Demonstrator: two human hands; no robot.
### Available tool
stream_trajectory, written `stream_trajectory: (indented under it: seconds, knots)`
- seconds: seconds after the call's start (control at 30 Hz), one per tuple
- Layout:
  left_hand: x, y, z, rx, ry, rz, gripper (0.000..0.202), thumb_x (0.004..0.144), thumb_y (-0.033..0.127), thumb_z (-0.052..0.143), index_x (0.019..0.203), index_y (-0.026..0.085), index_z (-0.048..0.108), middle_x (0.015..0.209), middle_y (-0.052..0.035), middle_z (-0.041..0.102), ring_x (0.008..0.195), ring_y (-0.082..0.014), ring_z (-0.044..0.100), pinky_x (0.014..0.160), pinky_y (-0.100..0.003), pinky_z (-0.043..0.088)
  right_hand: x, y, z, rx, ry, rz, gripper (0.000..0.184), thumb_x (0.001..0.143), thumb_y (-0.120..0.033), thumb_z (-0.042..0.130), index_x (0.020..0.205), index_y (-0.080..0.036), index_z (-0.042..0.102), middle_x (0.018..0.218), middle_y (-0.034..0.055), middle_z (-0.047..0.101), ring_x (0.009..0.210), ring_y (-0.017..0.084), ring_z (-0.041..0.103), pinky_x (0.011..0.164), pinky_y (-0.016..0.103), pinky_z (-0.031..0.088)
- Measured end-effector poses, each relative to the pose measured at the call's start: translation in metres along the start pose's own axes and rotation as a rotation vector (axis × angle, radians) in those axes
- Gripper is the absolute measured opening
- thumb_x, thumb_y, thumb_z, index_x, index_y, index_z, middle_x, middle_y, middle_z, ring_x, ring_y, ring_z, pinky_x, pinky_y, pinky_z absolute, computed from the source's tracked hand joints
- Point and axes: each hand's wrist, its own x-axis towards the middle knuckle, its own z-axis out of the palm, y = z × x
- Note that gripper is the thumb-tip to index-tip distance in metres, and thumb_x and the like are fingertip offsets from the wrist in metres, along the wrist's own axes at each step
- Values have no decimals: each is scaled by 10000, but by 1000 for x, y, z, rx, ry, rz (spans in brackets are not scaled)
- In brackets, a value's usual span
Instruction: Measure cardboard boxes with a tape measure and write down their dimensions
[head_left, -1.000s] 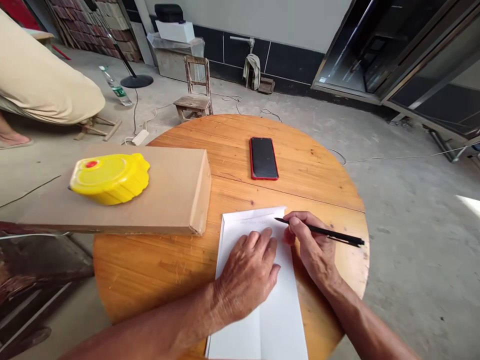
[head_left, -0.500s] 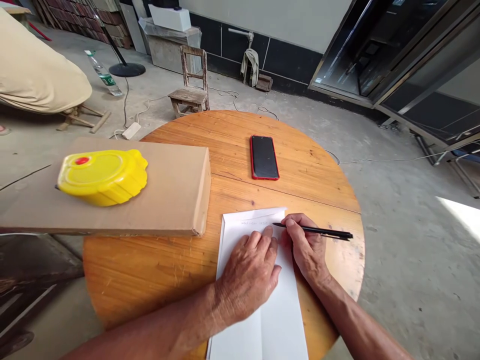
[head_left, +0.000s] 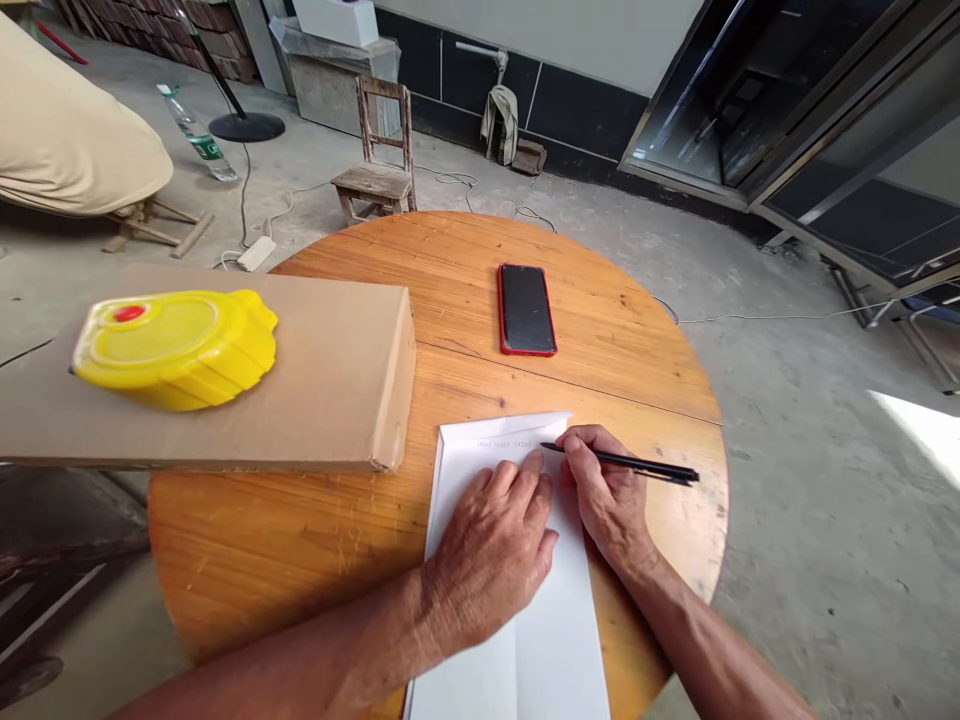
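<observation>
A white sheet of paper [head_left: 525,640] with a fold down its middle lies near the front of a round wooden table [head_left: 315,540]. My left hand [head_left: 491,545] lies flat on the sheet, fingers stretched out. My right hand [head_left: 604,495] grips a black pen [head_left: 637,464], whose tip rests on the paper's top edge beside a short line of small writing [head_left: 504,443].
A red-cased phone [head_left: 526,309] lies face up further back. A long cardboard box [head_left: 322,370] overhangs the table's left side, with a yellow tape measure [head_left: 176,347] on it. On the concrete floor stand a small wooden chair [head_left: 379,160], a bottle [head_left: 195,130] and cables.
The pen tip has shifted a little to the left along the top of the sheet. My left hand has stayed flat on the paper. The view has drifted slightly.
</observation>
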Motion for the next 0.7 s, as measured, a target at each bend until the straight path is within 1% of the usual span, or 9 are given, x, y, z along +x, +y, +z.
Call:
stream_trajectory:
  seconds: [0.17, 0.37, 0.53, 0.7]
  knots:
    - [0, 0, 1, -10, 7, 1, 378, 893, 246, 581, 1239, 93, 576, 1402, -129, 528, 1063, -281, 512, 897, -424, 471, 1, -1, 0, -20, -1, -17, 201, 937, -290, 517, 778, -210, 611, 578, -53, 504, 515, 113, 440, 513, 256, 361]
    - [0, -1, 3, -12, 15, -2, 378, 897, 242, 570, 1245, 93, 572, 1416, -129, 518, 1062, -281, 513, 901, -428, 471, 0, -1, 0, -27, -6, 14, 214, 942, -321, 514, 790, -212, 619, 581, -45, 519, 519, 123, 458, 523, 267, 375]
    - [0, -1, 2, -13, 13, -1, 362, 901, 244, 573, 1227, 89, 588, 1415, -137, 521, 1063, -285, 514, 898, -426, 472, -1, -1, 0, -37, -12, 14, 215, 945, -323, 511, 791, -212, 614, 573, -45, 513, 517, 124, 453, 518, 269, 371]
    - [0, 0, 0, -21, 6, -4, 347, 901, 238, 570, 1218, 99, 596, 1414, -123, 524, 1041, -277, 514, 892, -419, 474, -1, -1, 0, -45, -17, 0, 207, 946, -310, 515, 793, -212, 616, 584, -45, 517, 527, 120, 454, 529, 266, 371]
